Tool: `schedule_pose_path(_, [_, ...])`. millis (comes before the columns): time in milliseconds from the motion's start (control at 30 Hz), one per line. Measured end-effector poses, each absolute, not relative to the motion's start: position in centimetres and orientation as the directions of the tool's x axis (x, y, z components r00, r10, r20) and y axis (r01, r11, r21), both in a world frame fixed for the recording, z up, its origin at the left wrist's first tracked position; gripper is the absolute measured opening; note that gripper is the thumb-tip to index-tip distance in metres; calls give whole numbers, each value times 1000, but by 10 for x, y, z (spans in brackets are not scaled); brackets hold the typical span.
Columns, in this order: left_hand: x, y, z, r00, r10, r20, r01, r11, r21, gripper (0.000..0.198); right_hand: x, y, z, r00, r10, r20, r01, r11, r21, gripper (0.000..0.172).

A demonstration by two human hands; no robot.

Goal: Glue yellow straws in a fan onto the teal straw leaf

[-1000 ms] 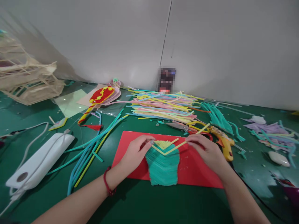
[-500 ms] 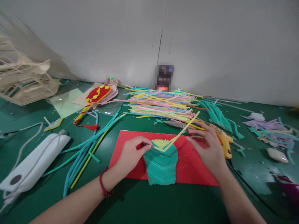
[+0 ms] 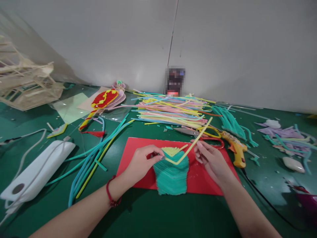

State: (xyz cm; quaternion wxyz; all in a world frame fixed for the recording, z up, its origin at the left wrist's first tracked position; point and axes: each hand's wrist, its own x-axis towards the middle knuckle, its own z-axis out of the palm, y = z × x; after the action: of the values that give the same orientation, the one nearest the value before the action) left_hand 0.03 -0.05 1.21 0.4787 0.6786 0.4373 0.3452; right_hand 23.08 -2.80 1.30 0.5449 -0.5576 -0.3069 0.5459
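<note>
Near scissors (image 3: 187,131) and a glue gun (image 3: 238,150), left fingers (image 3: 155,160) pinch a bent yellow strip (image 3: 186,153), right fingers (image 3: 203,149) apparently gripping it.

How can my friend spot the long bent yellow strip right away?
Look at the green table and find the red sheet in the middle. Over the teal piece on it, the left grip pinches one end of a yellow strip bent like a V. Unlike the shorter yellow pieces packed behind, its other arm sticks up past the sheet's far edge.

Dim, greyish light, soft shadow leftward on the wall (image 3: 111,43), faint glare on the green tabletop (image 3: 268,186).
</note>
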Motion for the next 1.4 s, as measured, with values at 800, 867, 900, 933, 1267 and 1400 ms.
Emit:
schedule_pose_path(800, [-5, 11, 8, 194, 974, 115, 515, -201, 833, 11, 222, -22, 3, 211, 912, -351, -256, -295, -921, 41])
schedule_pose_path(867, [-6, 12, 7, 203, 971, 129, 537, -220, 814, 13, 223, -22, 4, 220, 909, -354, -243, -300, -922, 42])
schedule_pose_path(900, [-7, 12, 6, 211, 969, 129, 543, -226, 809, 12, 223, -22, 4, 225, 907, -355, -240, -301, -923, 42])
schedule_pose_path(933, [-7, 11, 5, 217, 967, 131, 547, -232, 805, 12, 223, -22, 4, 228, 906, -357, -242, -302, -922, 42])
schedule_pose_path(1267, [-7, 9, 3, 253, 955, 155, 553, -274, 787, 13, 221, -22, 6, 233, 907, -351, -239, -296, -925, 43])
schedule_pose_path(1400, [-6, 9, 2, 276, 950, 146, 553, -282, 784, 12, 220, -22, 5, 248, 907, -341, -215, -292, -932, 44])
